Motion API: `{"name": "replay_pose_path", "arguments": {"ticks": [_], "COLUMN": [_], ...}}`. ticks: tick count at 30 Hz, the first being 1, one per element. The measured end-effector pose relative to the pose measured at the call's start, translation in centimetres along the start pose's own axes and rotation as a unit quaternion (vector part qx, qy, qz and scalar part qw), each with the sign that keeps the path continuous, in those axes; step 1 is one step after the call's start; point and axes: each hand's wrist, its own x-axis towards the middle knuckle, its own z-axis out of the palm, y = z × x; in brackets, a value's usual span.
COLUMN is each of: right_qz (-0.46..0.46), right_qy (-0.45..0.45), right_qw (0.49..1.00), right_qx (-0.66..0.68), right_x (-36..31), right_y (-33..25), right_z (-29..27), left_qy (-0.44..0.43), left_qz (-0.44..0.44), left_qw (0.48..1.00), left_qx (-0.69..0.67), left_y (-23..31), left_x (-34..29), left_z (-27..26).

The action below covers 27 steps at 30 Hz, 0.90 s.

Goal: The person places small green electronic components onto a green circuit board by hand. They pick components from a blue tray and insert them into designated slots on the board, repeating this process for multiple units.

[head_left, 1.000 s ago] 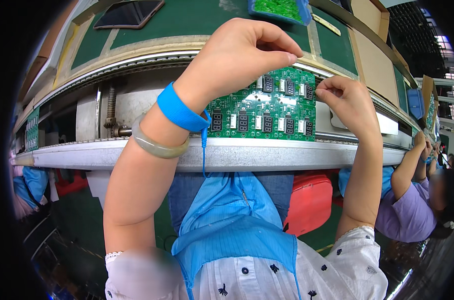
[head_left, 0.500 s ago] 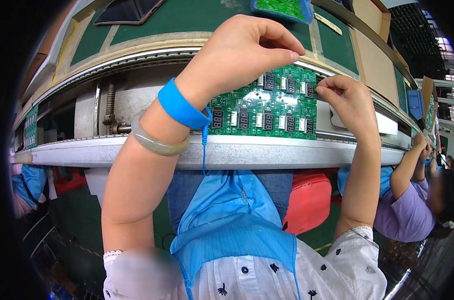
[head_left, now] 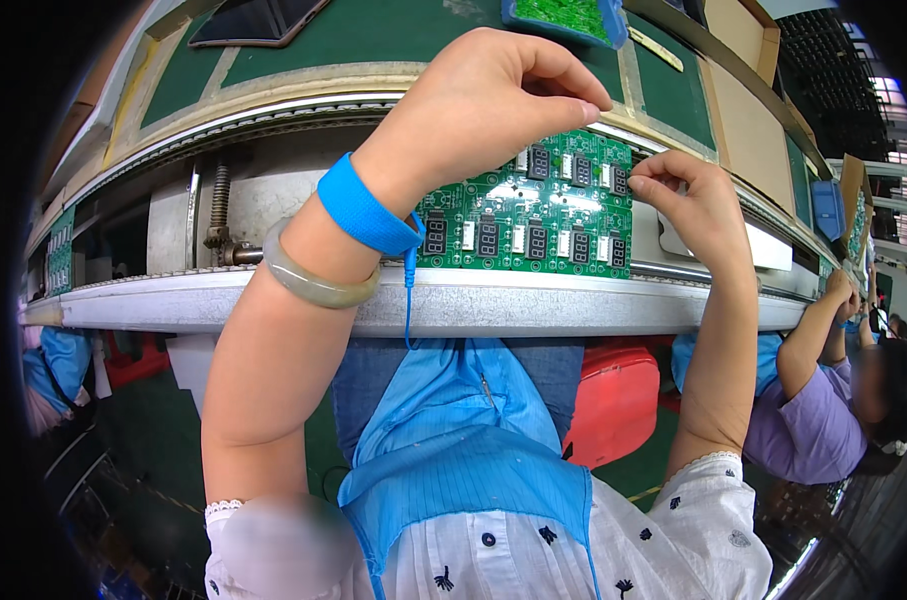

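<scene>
A green circuit board panel (head_left: pixel 548 218) lies across the rails of a conveyor in front of me. It carries rows of dark digit displays (head_left: pixel 536 240) and small white connectors (head_left: pixel 518 240). Over the panel's far edge reaches my left hand (head_left: pixel 498 95), thumb and fingertips drawn together; anything pinched there is too small to make out. A blue wrist strap (head_left: pixel 363 205) and a pale bangle circle that arm. At the panel's right edge, my right hand (head_left: pixel 698 205) has its fingertips pinched beside an end display, and whatever they hold is hidden.
A blue bin (head_left: pixel 565 18) of small green parts stands beyond the conveyor, with a phone (head_left: pixel 258 20) far left. The metal rail (head_left: pixel 513 300) runs along my side. A red stool (head_left: pixel 613 405) is below. At right, a co-worker in purple (head_left: pixel 808 425) works at the line.
Both hands keep nearly the same pose. My right hand has shifted very slightly left, and the left hand barely moves. The panel stays in place.
</scene>
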Motion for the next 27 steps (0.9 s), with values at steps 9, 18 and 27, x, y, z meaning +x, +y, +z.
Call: {"name": "replay_pose_path", "arguments": {"ticks": [9,18,27], "right_qz": [-0.115,-0.202,-0.197], "right_qy": [0.144,0.162,0.185], "right_qw": [0.983,0.959,0.956], "right_qx": [-0.022,-0.119,-0.117], "right_x": [4.3,14.4,16.0], "right_y": [-2.4,-7.6,-8.7], "right_z": [-1.4,1.4,1.9], "left_qy": [0.013,0.039,0.024], "left_qz": [0.015,-0.039,-0.119], "left_qw": [0.999,0.998,0.992], "left_qx": [-0.040,-0.026,-0.034], "left_y": [-1.3,0.8,0.9], "left_x": [0.6,-0.5,-3.0], "left_z": [0.2,-4.1,-7.3]}}
